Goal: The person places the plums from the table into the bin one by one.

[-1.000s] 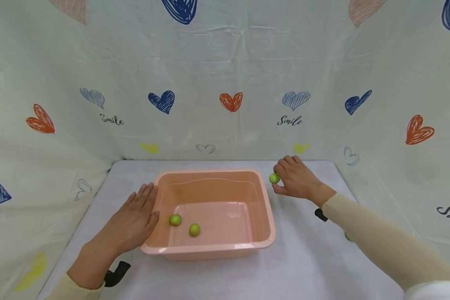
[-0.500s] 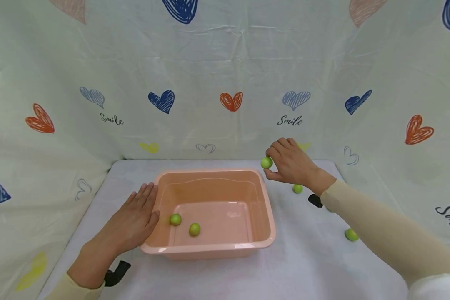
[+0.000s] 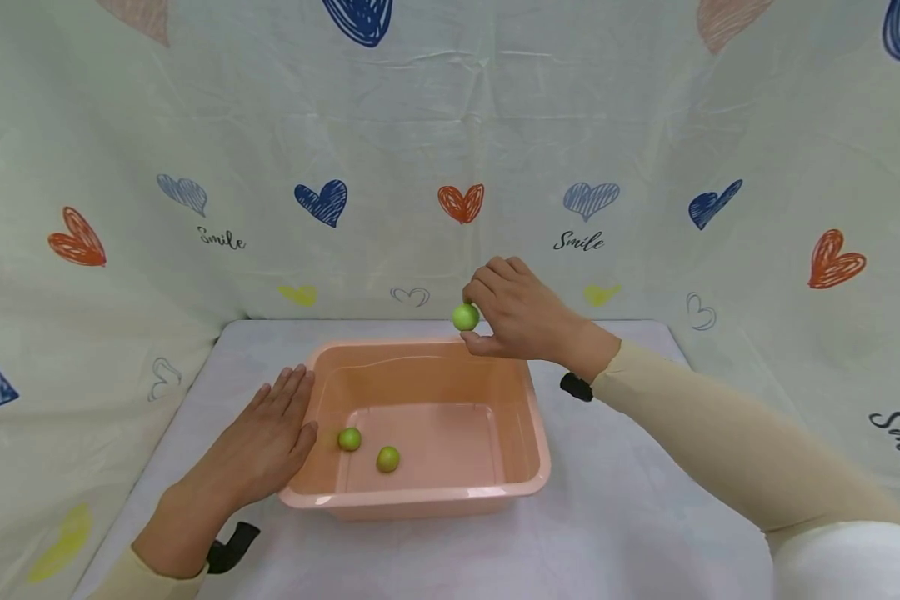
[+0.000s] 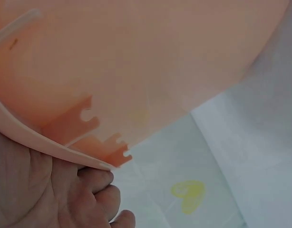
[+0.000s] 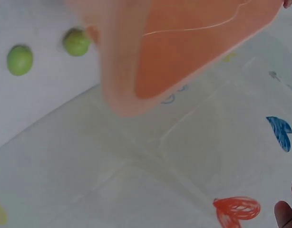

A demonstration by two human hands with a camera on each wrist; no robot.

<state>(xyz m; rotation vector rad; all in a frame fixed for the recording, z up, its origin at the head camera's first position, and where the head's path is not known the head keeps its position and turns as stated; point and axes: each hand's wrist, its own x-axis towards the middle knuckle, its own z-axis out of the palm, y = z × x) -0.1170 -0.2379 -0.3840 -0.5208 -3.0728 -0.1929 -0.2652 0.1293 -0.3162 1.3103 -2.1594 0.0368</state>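
Note:
My right hand (image 3: 521, 312) pinches a small round green fruit (image 3: 466, 317) between thumb and fingertips, above the far rim of a pink plastic basin (image 3: 420, 498). My left hand (image 3: 258, 446) lies with straight fingers along the basin's left rim. In the left wrist view, that hand's palm and fingers (image 4: 101, 197) touch the outside of the rim. Inside the basin, towards the left, one green fruit (image 3: 350, 439) and another green fruit (image 3: 388, 459) rest on the bottom. The right wrist view catches only fingertips (image 5: 286, 213) at its lower right corner; the held fruit is out of that view.
On the white-covered table (image 3: 607, 500), to the basin's right, lie a green fruit (image 5: 20, 60) and a second green fruit (image 5: 76, 42), seen in the right wrist view. My right arm hides them from the head view. A heart-printed curtain (image 3: 390, 133) hangs behind and at both sides.
My right hand has lifted the green fruit from the table's right side and carried it left over the basin's far edge. The left hand and the two fruits in the basin stay put.

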